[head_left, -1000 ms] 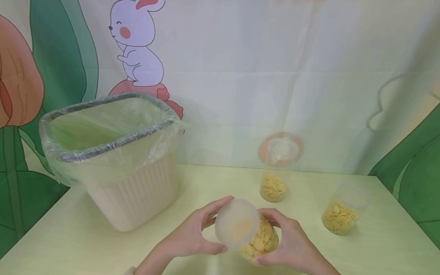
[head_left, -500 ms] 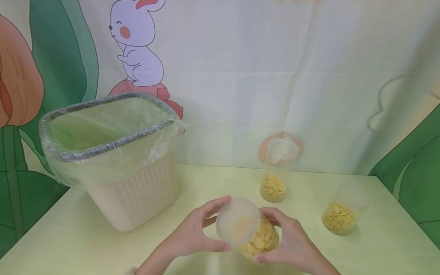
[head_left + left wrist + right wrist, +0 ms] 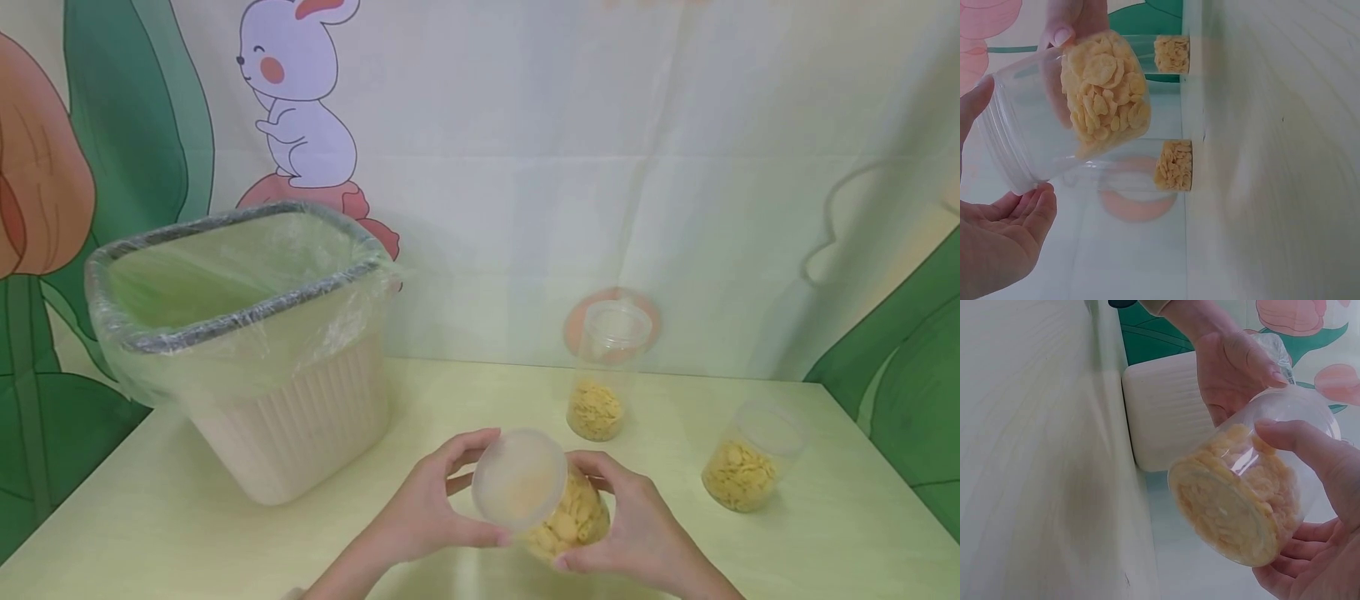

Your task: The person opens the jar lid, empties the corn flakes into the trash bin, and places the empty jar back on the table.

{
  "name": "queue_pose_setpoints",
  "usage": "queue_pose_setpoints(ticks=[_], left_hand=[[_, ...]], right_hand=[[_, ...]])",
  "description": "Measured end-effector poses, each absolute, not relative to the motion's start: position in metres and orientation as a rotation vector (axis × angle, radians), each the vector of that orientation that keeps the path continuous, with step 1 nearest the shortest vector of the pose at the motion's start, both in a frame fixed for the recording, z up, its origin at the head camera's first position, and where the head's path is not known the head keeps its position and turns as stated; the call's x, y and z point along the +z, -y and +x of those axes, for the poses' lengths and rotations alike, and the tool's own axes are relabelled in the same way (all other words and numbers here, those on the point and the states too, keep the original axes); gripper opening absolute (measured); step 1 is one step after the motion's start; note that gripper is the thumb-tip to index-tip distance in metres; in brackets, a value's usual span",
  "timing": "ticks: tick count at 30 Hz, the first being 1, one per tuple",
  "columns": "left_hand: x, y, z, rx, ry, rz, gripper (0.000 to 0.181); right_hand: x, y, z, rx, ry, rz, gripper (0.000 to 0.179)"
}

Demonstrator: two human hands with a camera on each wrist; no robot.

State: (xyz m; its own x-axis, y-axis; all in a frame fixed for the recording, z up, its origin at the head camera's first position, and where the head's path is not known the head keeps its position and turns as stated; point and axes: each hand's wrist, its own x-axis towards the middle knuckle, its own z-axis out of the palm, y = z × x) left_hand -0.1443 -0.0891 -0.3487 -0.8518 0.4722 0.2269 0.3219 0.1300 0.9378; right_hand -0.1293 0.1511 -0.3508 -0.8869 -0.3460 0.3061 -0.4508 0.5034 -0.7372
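A clear plastic jar [image 3: 577,521] partly filled with yellow flakes, which look like corn flakes, is held tilted above the table, its lid end toward the left. My left hand [image 3: 427,508] grips the frosted, translucent lid [image 3: 520,479], thumb and fingers on opposite sides of its edge. Around the body my right hand [image 3: 637,529] holds the jar, with the thumb [image 3: 1300,440] across its wall in the right wrist view. Seen from the left wrist, the flakes [image 3: 1107,87] are gathered toward the jar's base and the lid sits on the rim.
Two more clear jars with flakes stand on the pale table [image 3: 465,400]: a tall one [image 3: 596,408] near the back and one farther right [image 3: 742,471]. A ribbed bin [image 3: 300,425] with a plastic liner stands at the left. A printed curtain [image 3: 487,208] hangs behind.
Both hands keep their hold on the jar and lid. The left hand's thumb has shifted slightly right along the lid's edge, and the lid has moved up a little.
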Motion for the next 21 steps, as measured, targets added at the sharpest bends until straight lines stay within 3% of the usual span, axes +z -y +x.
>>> queue_pose_setpoints(ticks=[21], left_hand=[[-0.349,0.078,-0.136,1.849,-2.347,0.599,0.081]], right_hand=[[-0.352,-0.15,-0.129,1.321,2.626,0.682,0.076]])
